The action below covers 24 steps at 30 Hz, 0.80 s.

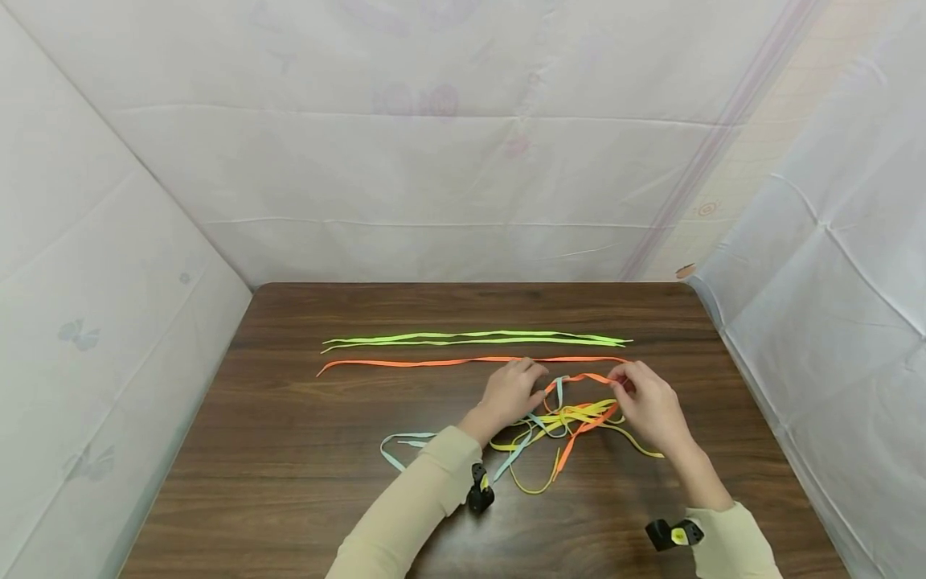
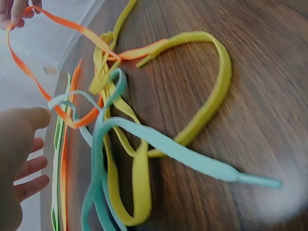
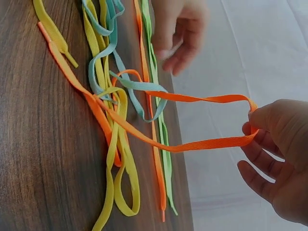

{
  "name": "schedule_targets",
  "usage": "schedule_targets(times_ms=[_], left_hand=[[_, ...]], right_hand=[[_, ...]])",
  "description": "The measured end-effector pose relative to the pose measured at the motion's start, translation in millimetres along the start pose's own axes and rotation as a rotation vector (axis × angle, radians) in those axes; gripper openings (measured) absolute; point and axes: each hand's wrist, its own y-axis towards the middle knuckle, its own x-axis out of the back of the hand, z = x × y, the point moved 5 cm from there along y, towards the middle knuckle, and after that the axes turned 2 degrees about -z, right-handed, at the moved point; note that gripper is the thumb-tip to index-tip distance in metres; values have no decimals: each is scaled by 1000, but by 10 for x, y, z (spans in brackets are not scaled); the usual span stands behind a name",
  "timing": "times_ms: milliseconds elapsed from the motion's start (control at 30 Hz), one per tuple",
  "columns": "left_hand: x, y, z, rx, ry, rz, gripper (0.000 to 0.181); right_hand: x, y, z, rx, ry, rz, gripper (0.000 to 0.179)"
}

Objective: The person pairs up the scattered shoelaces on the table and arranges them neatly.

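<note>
My right hand [image 1: 651, 406] pinches a loop of an orange shoelace [image 3: 207, 144] between thumb and forefinger, raised off the table. The rest of that lace runs down into a tangle with yellow shoelaces [image 1: 575, 415] and a light blue shoelace [image 2: 187, 153]. A bend of the blue lace hooks around the orange one. My left hand [image 1: 510, 392] hovers at the left of the tangle, fingers spread apart and nothing held. In the left wrist view its thumb tip is close to the blue bend; whether they touch I cannot tell.
Beyond the hands, another orange shoelace [image 1: 405, 363] lies stretched across the brown wooden table [image 1: 289, 482]. Behind it, green shoelaces [image 1: 463, 334] lie side by side. White sheeting [image 1: 434, 177] stands around the table's back and sides.
</note>
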Motion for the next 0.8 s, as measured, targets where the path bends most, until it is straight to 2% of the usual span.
schedule_targets(times_ms=[133, 300, 433, 600, 800], left_hand=[[17, 70, -80, -20, -9, -6, 34], [-31, 109, -133, -14, -35, 21, 37], [-61, 100, -142, 1, -58, 21, 26], [-65, 70, -138, -14, -69, -2, 7], [-26, 33, -72, -5, -157, -17, 6]], right_hand=[[14, 9, 41, 8, 10, -4, 8], [-6, 14, 100, 20, 19, 2, 14], [-43, 25, 150, 58, 33, -3, 18], [-58, 42, 172, 71, 48, -8, 17], [-50, 31, 112, 48, 30, -5, 12]])
